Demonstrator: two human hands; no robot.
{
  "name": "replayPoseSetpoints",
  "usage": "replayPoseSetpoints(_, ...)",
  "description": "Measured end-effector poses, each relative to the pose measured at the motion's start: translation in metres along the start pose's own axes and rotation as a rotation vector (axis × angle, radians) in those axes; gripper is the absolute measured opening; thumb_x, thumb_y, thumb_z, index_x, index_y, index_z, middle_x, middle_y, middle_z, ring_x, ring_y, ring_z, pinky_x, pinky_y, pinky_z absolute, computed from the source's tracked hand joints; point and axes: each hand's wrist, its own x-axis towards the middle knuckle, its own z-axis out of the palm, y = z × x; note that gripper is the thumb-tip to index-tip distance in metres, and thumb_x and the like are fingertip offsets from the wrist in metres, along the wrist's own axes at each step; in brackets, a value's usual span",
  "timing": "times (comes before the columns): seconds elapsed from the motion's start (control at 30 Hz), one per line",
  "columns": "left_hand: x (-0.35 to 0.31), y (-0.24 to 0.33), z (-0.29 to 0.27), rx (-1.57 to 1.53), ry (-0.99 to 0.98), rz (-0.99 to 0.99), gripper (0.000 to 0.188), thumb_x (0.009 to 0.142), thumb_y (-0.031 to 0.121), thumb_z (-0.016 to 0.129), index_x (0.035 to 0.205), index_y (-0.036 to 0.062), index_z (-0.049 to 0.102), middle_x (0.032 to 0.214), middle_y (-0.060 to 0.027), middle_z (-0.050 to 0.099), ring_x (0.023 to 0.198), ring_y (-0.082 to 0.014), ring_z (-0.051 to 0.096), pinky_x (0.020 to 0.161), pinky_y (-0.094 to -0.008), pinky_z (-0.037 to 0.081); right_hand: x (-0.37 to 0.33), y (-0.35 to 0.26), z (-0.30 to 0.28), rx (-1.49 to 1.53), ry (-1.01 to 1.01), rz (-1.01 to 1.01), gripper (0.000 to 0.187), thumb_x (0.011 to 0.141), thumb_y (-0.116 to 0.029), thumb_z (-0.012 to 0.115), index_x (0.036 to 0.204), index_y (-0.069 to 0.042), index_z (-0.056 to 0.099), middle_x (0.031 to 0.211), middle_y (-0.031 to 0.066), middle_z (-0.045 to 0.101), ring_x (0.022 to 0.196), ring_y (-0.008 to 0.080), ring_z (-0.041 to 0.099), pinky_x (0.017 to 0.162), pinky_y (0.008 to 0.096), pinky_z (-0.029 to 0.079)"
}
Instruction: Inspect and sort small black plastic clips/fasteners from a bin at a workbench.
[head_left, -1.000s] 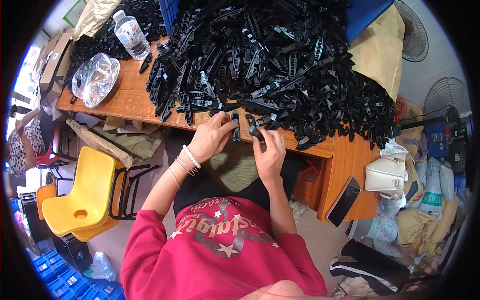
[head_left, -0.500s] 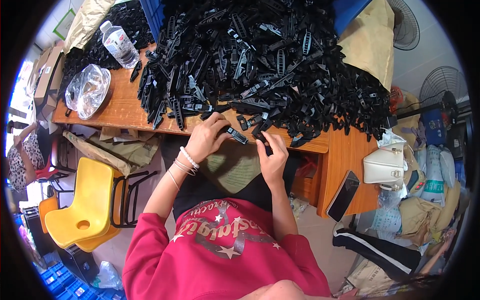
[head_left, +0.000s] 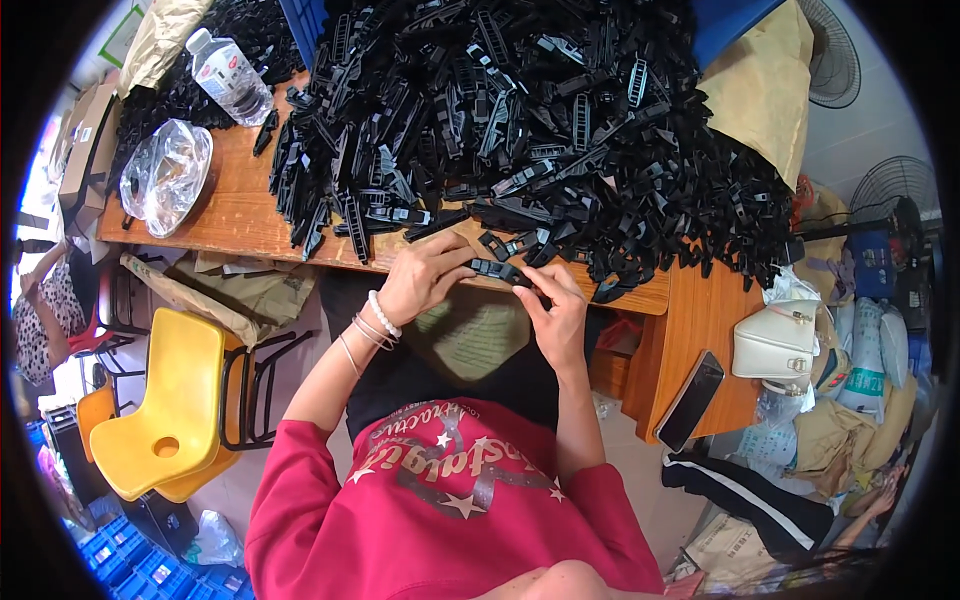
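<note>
Over the front edge of the table, my left hand (head_left: 428, 275) is closed on a small black plastic toy-like part (head_left: 492, 268). Bracelets circle that wrist. My right hand (head_left: 555, 310) pinches at the right end of the part, holding a smaller dark piece against it; whether the two are joined I cannot tell, as the fingertips cover the contact. Just beyond my hands, a large pile of loose black plastic parts (head_left: 450, 130) covers the table, with ladder-shaped pieces among them.
On the wooden table (head_left: 250, 215) stand a clear bottle (head_left: 232, 80) and a plastic-wrapped bowl (head_left: 170, 180), left. A phone (head_left: 690, 400) and a white handbag (head_left: 775, 345) lie right. A yellow chair (head_left: 165, 400) is at lower left; fans (head_left: 890, 195) stand at right.
My two hands have come together: the smaller piece in the right hand, apart from the left hand's part before, now meets its end. The view has shifted slightly.
</note>
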Motion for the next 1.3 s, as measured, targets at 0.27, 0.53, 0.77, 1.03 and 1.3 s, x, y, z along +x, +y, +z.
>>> replayPoseSetpoints(0.27,0.001,-0.003,-0.002,-0.017,-0.037,0.009,0.021,0.083,0.008,0.072,0.103,0.0025,0.070,0.097,-0.0100,0.064,0.082,-0.0322,0.066,0.071,-0.0404,0.052,0.005,-0.003,-0.011,0.043,-0.106,0.104,0.028,0.084,0.000,0.076,0.112,0.005,0.070,0.090,0.0058,0.060,0.078,0.0132,0.056,0.070,0.0269,0.045)
replayPoseSetpoints(0.53,0.002,-0.004,-0.003,-0.025,-0.053,0.024,0.019,0.083,0.006,0.071,0.101,0.0012,0.068,0.098,-0.0099,0.064,0.083,-0.0324,0.066,0.070,-0.0402,0.053,0.007,-0.002,-0.001,0.038,-0.041,-0.017,0.031,0.077,0.001,0.078,0.107,0.003,0.072,0.092,0.0094,0.059,0.086,0.0250,0.058,0.077,0.0350,0.046)
replayPoseSetpoints(0.77,-0.001,-0.001,-0.001,0.055,-0.096,0.125,0.024,0.082,0.005,0.073,0.105,0.0010,0.069,0.101,-0.0108,0.067,0.081,-0.0309,0.067,0.070,-0.0363,0.053,0.000,-0.003,0.010,0.066,-0.081,-0.018,0.028,0.080,-0.001,0.078,0.106,0.005,0.072,0.094,0.0094,0.057,0.088,0.0219,0.059,0.079,0.0315,0.047)
replayPoseSetpoints(1.03,-0.001,0.002,-0.004,0.030,-0.077,0.086,0.022,0.083,0.016,0.075,0.102,0.0040,0.073,0.099,-0.0074,0.067,0.078,-0.0297,0.068,0.067,-0.0373,0.054,-0.005,-0.001,0.014,-0.012,-0.007,-0.115,0.026,0.080,-0.002,0.077,0.105,0.002,0.072,0.096,0.0112,0.058,0.085,0.0258,0.060,0.074,0.0346,0.048)
replayPoseSetpoints(1.3,0.032,0.013,-0.008,0.135,0.116,0.080,0.021,0.086,0.011,0.072,0.105,0.0032,0.066,0.103,-0.0097,0.062,0.085,-0.0293,0.067,0.067,-0.0379,0.055,-0.012,-0.032,-0.009,0.116,0.156,0.073,0.014,0.094,0.002,0.061,0.101,0.007,0.072,0.095,0.0109,0.066,0.076,0.0146,0.065,0.067,0.0255,0.050)
